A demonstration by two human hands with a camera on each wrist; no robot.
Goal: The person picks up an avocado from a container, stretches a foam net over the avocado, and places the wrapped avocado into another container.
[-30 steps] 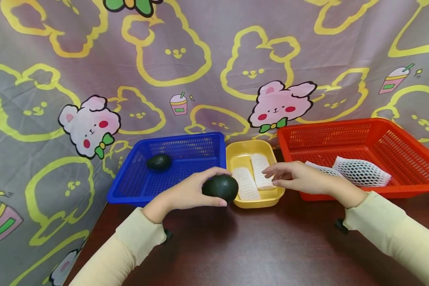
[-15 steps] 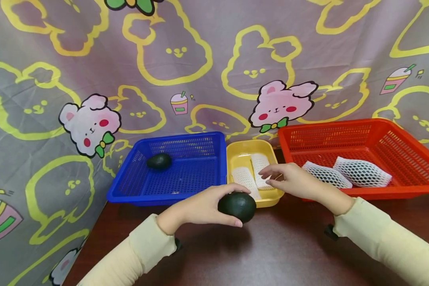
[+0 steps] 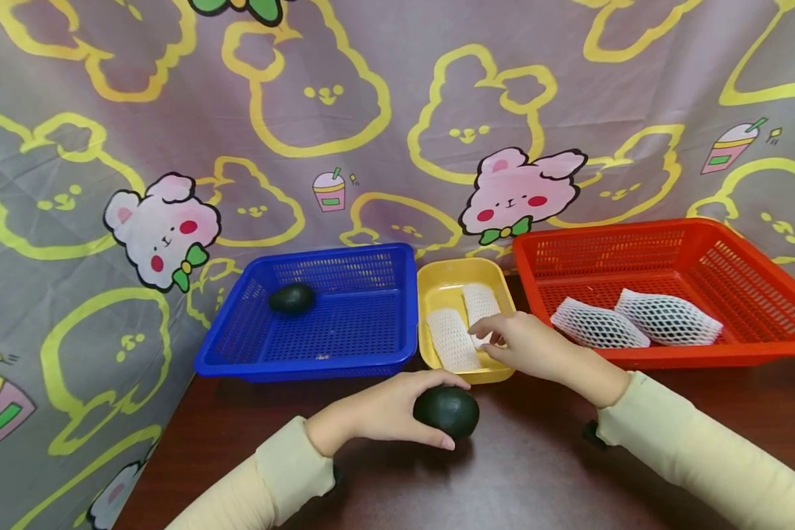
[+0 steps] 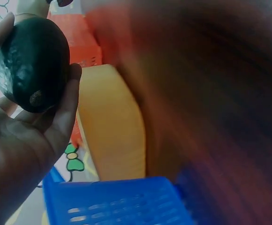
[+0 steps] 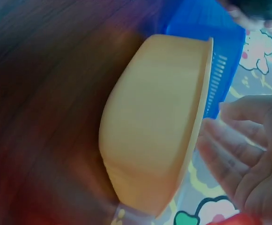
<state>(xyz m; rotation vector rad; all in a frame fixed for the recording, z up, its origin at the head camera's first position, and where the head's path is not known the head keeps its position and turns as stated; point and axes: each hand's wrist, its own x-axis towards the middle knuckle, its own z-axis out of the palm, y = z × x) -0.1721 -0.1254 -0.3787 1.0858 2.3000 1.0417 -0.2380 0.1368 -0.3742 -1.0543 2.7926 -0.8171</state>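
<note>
My left hand [image 3: 394,412] grips a dark green avocado [image 3: 452,412] between thumb and fingers, in front of the yellow tray [image 3: 460,376]. The left wrist view shows that avocado [image 4: 33,65] against the fingers. Over the tray hovers my right hand [image 3: 526,346], its fingers loosely bent near the white foam nets inside. One foam net [image 3: 452,338] lies on the left of the tray; another foam net [image 3: 482,302] lies to its right, partly hidden by the fingers. The right wrist view shows nothing held in the right hand [image 5: 248,145]; whether its fingertips touch a net is hidden.
A blue basket [image 3: 305,368] stands left of the tray with one avocado [image 3: 292,298] in it. To the right, a red basket [image 3: 735,356] holds two net-wrapped pieces [image 3: 669,318]. A patterned cloth [image 3: 397,110] hangs behind the dark table [image 3: 523,464].
My left hand has brought the avocado toward me and a little right, down from beside the blue basket. The right hand has shifted left and slightly nearer over the tray.
</note>
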